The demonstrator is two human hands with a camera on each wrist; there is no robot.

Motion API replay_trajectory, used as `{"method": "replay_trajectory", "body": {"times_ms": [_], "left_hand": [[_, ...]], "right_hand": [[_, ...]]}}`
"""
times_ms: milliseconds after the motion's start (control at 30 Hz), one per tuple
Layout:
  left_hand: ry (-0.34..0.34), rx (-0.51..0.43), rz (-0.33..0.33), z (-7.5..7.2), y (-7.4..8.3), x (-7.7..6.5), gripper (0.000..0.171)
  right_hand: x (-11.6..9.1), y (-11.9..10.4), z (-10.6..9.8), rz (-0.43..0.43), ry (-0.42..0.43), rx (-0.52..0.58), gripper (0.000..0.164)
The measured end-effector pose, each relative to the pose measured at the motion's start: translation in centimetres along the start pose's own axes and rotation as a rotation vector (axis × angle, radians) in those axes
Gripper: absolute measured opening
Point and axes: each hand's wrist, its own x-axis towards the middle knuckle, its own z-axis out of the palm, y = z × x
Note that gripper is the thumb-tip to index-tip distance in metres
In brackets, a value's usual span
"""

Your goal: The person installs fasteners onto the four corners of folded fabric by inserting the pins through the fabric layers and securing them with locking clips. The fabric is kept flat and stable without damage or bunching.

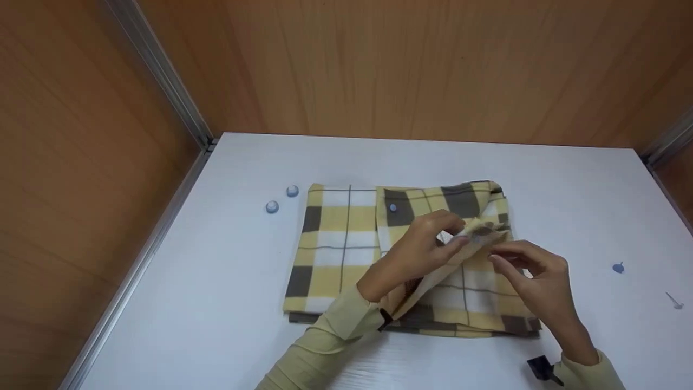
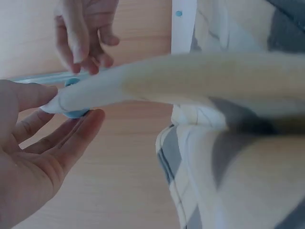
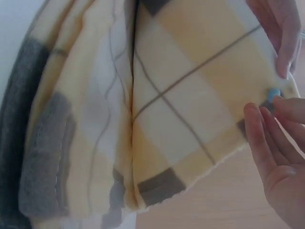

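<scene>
My left hand (image 1: pixel 419 246) pinches the lifted corner of a folded yellow, white and dark grey plaid cloth (image 1: pixel 346 222). In the left wrist view, the left thumb lies over the cloth edge, and a round blue button-like piece (image 2: pixel 76 114) shows between cloth and fingers. My right hand (image 1: pixel 536 276) hovers just right of that corner, its fingers loosely bent with no held thing visible. Seen from the right wrist, its fingertips are close to a small blue knob (image 3: pixel 274 94) at the corner; contact is unclear. Another blue button (image 1: pixel 393 208) sits on the cloth's upper part.
Two round blue-grey buttons (image 1: pixel 272 206) lie left of the cloth on the white table (image 1: pixel 216 303). To the right are a flat-headed blue pin (image 1: pixel 618 267) and a pale pin (image 1: pixel 674 301). Wood-grain panels (image 1: pixel 379 65) wall the back and left.
</scene>
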Motion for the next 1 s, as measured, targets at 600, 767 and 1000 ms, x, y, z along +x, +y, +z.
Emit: {"method": "replay_trajectory", "body": {"times_ms": [600,767,1000], "left_hand": [[0.256,-0.119,-0.178,-6.4,-1.7,-1.4,0.011],[0.281,-0.156,-0.276,-6.3,-4.4,-2.2,0.014],[0.259,-0.093,-0.411,-5.6,-8.4,-3.8,0.018]], "right_hand": [[-1.9,3.0,-1.8,0.09,-0.02,-0.135,0.03],[-2.0,2.3,-2.5,0.106,-0.017,-0.169,0.03],[-2.4,1.8,-3.3,0.113,-0.007,-0.187,0.028]]}}
